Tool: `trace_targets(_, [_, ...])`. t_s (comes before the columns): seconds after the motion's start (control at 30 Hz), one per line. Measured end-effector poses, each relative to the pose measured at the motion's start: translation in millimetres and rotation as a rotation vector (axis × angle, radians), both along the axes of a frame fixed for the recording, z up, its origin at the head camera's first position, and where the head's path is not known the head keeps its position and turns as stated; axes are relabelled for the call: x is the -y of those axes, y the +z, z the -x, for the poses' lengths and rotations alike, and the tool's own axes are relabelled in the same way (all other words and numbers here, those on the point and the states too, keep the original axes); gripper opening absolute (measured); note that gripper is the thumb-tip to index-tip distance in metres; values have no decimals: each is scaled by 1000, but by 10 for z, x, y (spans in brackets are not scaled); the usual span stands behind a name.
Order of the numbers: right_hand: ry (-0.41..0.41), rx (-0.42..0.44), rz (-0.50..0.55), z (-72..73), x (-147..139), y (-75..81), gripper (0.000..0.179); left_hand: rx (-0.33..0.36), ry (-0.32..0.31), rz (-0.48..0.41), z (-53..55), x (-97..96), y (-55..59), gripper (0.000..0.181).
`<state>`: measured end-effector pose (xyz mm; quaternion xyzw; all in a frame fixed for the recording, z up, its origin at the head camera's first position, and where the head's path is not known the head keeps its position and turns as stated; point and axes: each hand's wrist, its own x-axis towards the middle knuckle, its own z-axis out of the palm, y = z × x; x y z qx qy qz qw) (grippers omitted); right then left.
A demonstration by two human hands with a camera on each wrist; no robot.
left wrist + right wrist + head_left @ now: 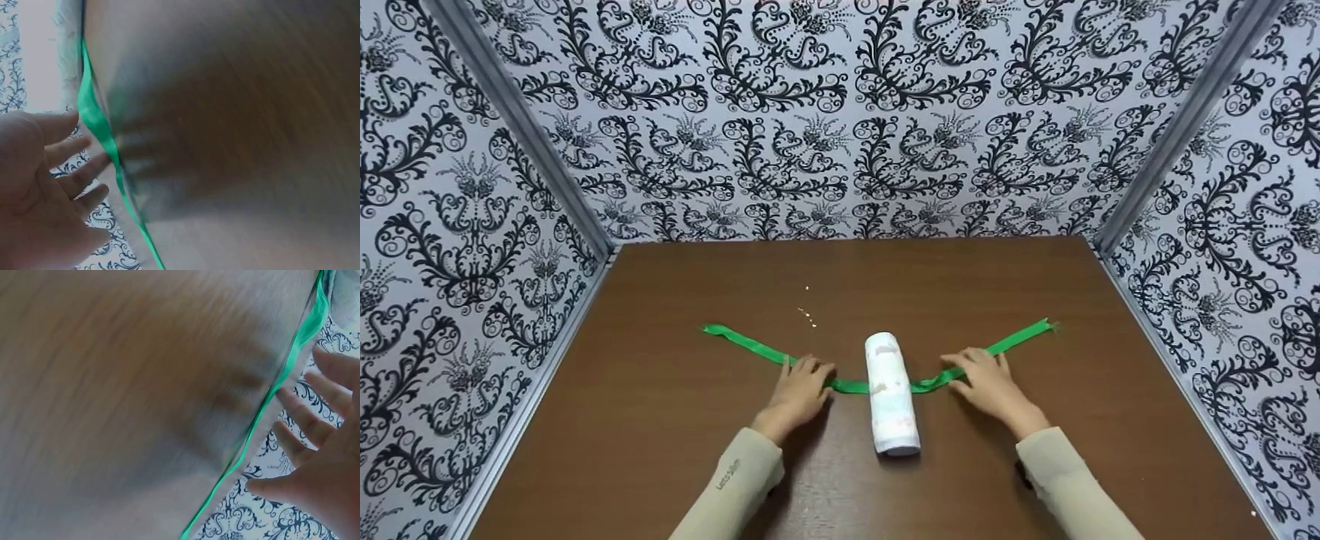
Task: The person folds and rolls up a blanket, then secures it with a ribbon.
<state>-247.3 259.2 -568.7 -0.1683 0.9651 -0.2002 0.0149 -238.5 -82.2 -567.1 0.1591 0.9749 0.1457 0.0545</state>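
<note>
A white rolled cloth [890, 394] with faint marks lies lengthwise in the middle of the table. Under it runs a green ribbon [757, 347], its two ends spread out to the far left and far right. My left hand [799, 390] is over the ribbon's left side, and in the left wrist view its fingers [84, 174] are spread, fingertips right at the ribbon. On the other side, my right hand [988, 382] reaches over the ribbon's right part. The right wrist view shows its fingers [306, 413] apart and extended, close to the ribbon.
The brown table [660, 450] is enclosed by patterned walls [825, 112] at the back and both sides. Small pale specks [808, 315] lie on the table beyond the roll.
</note>
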Motion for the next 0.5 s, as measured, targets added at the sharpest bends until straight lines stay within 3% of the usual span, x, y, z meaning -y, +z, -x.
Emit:
trace_targets(0.13, [49,-19,24,14,62,-12,20,-52,-62,8,18,-50,-39,33])
trace_targets(0.23, [77,-14,36,19,118,-18,17,-76,-76,32,20,-87,-34,29])
trace_targets(0.37, [128,22,48,21,167,-26,26,-37,-65,48,32,-87,-10,28])
trace_targets(0.5, [140,50,37,17,157,-15,7,24,-66,1,65,-25,14,23])
